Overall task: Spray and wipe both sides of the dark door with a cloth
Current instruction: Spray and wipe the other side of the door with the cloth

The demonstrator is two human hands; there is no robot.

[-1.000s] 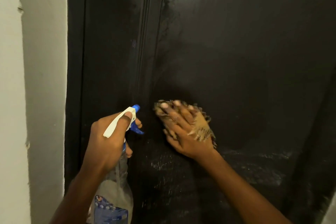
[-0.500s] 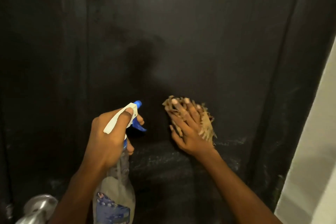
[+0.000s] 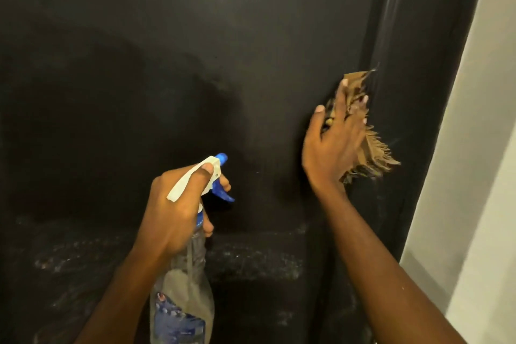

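The dark door (image 3: 195, 50) fills nearly the whole view. Its lower part shows pale spray droplets. My left hand (image 3: 178, 204) grips the neck of a clear spray bottle (image 3: 184, 293) with a white and blue trigger head, nozzle pointing at the door. My right hand (image 3: 335, 139) presses a frayed tan cloth (image 3: 371, 153) flat against the door near its right edge, fingers spread and straight. Most of the cloth is hidden under the hand.
A dark door frame strip (image 3: 413, 92) runs down the right of the door. Beyond it stands a pale wall (image 3: 480, 148).
My right hand has slid the cloth up and to the right across the door, toward its right edge. My left hand keeps holding the bottle. The view has shifted right.
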